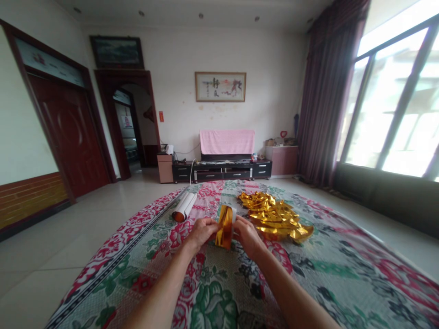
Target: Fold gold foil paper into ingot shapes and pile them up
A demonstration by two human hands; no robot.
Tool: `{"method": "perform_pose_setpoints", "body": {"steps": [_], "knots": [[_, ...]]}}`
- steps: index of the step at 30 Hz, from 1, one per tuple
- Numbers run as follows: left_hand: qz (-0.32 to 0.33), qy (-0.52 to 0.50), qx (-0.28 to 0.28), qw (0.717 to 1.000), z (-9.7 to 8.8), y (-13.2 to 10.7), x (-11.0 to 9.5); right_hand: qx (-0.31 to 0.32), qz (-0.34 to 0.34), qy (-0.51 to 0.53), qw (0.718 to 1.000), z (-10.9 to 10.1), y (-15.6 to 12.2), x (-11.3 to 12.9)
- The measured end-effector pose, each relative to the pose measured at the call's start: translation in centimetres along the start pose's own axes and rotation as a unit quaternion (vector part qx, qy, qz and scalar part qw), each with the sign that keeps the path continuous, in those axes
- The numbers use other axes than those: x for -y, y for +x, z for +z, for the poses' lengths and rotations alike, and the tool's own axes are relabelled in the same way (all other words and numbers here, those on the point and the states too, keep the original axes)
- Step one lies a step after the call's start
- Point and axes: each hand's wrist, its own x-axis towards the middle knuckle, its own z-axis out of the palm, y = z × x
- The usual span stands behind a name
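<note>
A sheet of gold foil paper (224, 226), white on its other side, is held upright and bent between my two hands. My left hand (203, 232) pinches its left edge with thumb and fingers. On the other side my right hand (247, 234) grips the right edge, some of its fingers hidden behind the sheet. To the right lies a heap of folded gold foil paper pieces (274, 214), overlapping in rows. Left of my hands rests a curled stack of paper (185, 205), white outside and gold inside.
A floral cloth (212, 301) covers the round-edged surface under my hands. Beyond it stand a low black cabinet (212, 175) and something draped with a pink towel (227, 142). A window (394, 105) with dark curtains (318, 100) is at the right, a red door (66, 132) at the left.
</note>
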Motion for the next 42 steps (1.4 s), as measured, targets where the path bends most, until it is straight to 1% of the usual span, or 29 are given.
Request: {"method": "perform_pose_setpoints", "body": {"steps": [3,6,9,11,14,16,19,21,24,28,31,34,38,42], "knots": [[0.008,0.008,0.002,1.0,0.1,-0.1,-0.2,-0.014,-0.002,-0.009,1.0,0.1,0.1,-0.2],[0.026,0.001,0.035,0.999,0.3,-0.1,-0.2,-0.021,-0.007,-0.004,1.0,0.0,0.2,-0.5],[0.037,-0.005,0.064,0.997,0.4,-0.2,-0.2,-0.005,-0.015,0.025,1.0,-0.1,0.2,-0.6],[0.037,-0.006,0.07,0.997,0.3,-0.1,-0.1,0.002,-0.015,0.045,0.999,-0.2,0.1,-0.6],[0.04,-0.007,0.071,0.997,0.3,0.0,0.2,-0.007,-0.017,0.051,0.999,-0.1,0.0,-0.5],[0.041,-0.007,0.074,0.996,0.2,0.1,0.2,-0.024,-0.018,0.031,0.999,0.1,0.0,-0.3],[0.033,-0.009,0.078,0.996,0.0,0.0,-0.1,-0.069,-0.023,-0.012,0.997,0.4,0.0,0.0],[0.025,-0.027,0.064,0.997,0.0,-0.2,-0.4,-0.098,-0.035,-0.036,0.994,0.6,0.1,0.1],[0.031,-0.052,0.037,0.997,0.0,-0.5,-0.9,-0.124,-0.055,-0.077,0.988,0.6,0.2,0.1],[0.042,-0.037,0.029,0.998,0.2,-0.4,-0.8,-0.145,-0.079,-0.139,0.977,0.4,0.5,-0.5],[0.05,-0.03,0.03,0.998,0.2,0.0,-0.4,-0.139,-0.087,-0.155,0.974,0.3,0.6,-0.7],[0.059,-0.037,0.028,0.997,0.1,0.3,-0.1,-0.123,-0.079,-0.137,0.98,0.5,0.4,-0.6],[0.065,-0.058,0.047,0.995,0.1,0.3,-0.2,-0.091,-0.035,-0.056,0.994,0.7,0.0,-0.1],[0.056,-0.078,0.049,0.994,0.0,0.0,-0.5,-0.088,-0.02,-0.003,0.996,0.7,-0.1,-0.1]]}}
